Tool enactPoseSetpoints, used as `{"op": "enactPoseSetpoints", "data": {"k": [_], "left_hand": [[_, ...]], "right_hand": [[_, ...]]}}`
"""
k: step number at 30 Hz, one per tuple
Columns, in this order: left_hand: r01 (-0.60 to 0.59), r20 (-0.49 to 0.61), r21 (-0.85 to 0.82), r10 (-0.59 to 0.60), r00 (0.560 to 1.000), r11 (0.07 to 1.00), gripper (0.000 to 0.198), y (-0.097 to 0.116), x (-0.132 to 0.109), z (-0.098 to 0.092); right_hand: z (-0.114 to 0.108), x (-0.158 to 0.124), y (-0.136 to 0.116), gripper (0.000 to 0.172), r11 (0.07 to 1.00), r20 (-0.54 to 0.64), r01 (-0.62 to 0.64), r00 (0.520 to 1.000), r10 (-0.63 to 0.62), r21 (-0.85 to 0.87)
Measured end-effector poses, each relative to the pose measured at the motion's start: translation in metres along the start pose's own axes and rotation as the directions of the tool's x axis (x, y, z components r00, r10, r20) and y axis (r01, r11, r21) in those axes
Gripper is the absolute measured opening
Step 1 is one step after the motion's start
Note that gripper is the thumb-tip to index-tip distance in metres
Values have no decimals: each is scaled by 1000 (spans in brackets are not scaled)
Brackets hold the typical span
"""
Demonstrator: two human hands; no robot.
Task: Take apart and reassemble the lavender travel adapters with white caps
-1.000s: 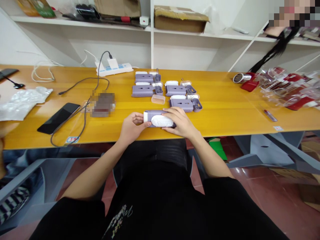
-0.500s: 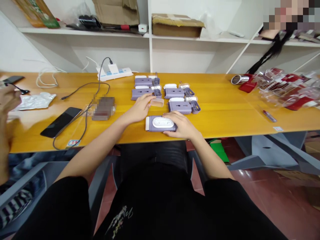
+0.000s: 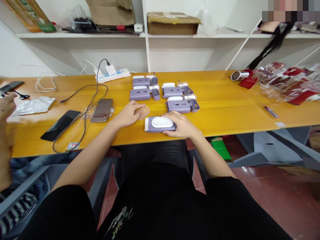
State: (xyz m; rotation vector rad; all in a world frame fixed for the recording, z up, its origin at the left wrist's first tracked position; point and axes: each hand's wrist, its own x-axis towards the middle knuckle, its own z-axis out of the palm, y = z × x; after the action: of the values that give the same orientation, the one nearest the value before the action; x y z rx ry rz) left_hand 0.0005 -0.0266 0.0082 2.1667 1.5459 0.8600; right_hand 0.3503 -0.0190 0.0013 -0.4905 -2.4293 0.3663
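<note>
My right hand (image 3: pixel 180 125) grips the right end of a purple cleaning brush (image 3: pixel 149 125), a boxy body with a white oval of bristles on top and a white left end. It rests near the table's front edge. To its upper left, my left hand (image 3: pixel 128 115) has its fingers on a clear plastic cover (image 3: pixel 143 113), held tilted just off the brush's corner. Several similar purple units lie beyond my hands, among them a near one (image 3: pixel 178 106) with a small opened purple case (image 3: pixel 194 105) beside it.
A power strip (image 3: pixel 113 76) with a dark cable, a black phone (image 3: pixel 60 125) and a brown block-shaped item (image 3: pixel 102 110) lie to the left. Another person's hand (image 3: pixel 6 105) is at the far left. Red graters in plastic (image 3: pixel 291 80) pile up at right; a small tube (image 3: pixel 271 112) lies nearer.
My left hand has drawn left and toward me with the clear cover, which is now tilted. My right hand stays on the purple brush.
</note>
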Motion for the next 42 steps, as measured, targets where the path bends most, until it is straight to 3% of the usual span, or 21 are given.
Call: {"op": "enactPoseSetpoints", "data": {"k": [5,9,12,14,21,27,32,37,42], "left_hand": [[63,-15,-131,-65,998,989,66,0,-50,-2],[137,42,-191,-131,990,972,86,6,-67,-2],[216,67,-177,-207,976,960,103,7,-69,-1],[236,85,-160,-225,971,958,101,7,-69,0],[69,-43,-337,-88,995,939,84,1,-80,7],[2,61,-165,8,998,986,82,11,-86,1],[-36,136,-152,57,989,988,86,18,-85,1],[-4,107,-95,14,994,996,94,35,-81,15],[-13,58,-87,18,998,996,87,50,-76,30]], "right_hand": [[2,1,0,68,999,3,-35,999,35,6],[3,1,0,68,999,-1,-46,999,46,23],[3,1,0,67,998,5,-56,998,56,27],[3,1,-1,67,997,6,-61,998,61,36],[4,2,-1,67,996,8,-62,998,61,65],[5,1,-1,68,995,17,-73,997,72,72],[6,0,0,70,992,37,-99,995,97,73],[5,0,1,71,988,45,-126,991,122,89],[0,-1,2,69,983,41,-146,989,142,107]]}}
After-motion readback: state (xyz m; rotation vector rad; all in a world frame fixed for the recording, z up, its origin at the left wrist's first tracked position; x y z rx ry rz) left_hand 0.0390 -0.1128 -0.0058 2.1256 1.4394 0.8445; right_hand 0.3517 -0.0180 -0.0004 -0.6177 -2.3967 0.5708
